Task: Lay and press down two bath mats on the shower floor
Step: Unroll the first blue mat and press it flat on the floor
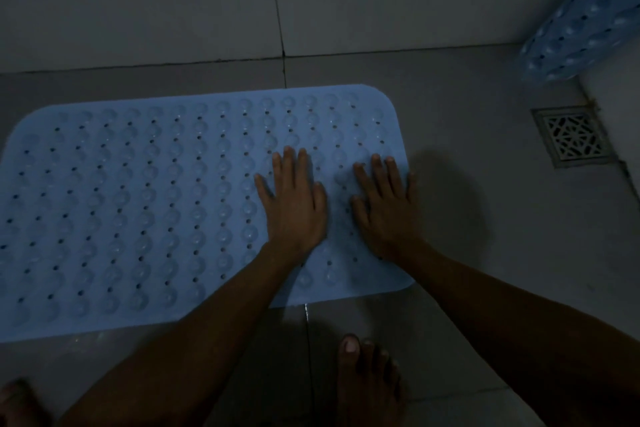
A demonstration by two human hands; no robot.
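A light blue bath mat with rows of bumps and small holes lies flat on the grey tiled shower floor, close to the wall. My left hand rests palm down on the mat's right part, fingers spread. My right hand lies flat beside it at the mat's right edge, also with fingers apart. Neither hand holds anything. A second blue mat leans rolled or folded against the wall in the top right corner.
A square metal floor drain sits to the right of the mat. The tiled wall runs along the far side. My bare feet stand on the floor below the mat. The light is dim.
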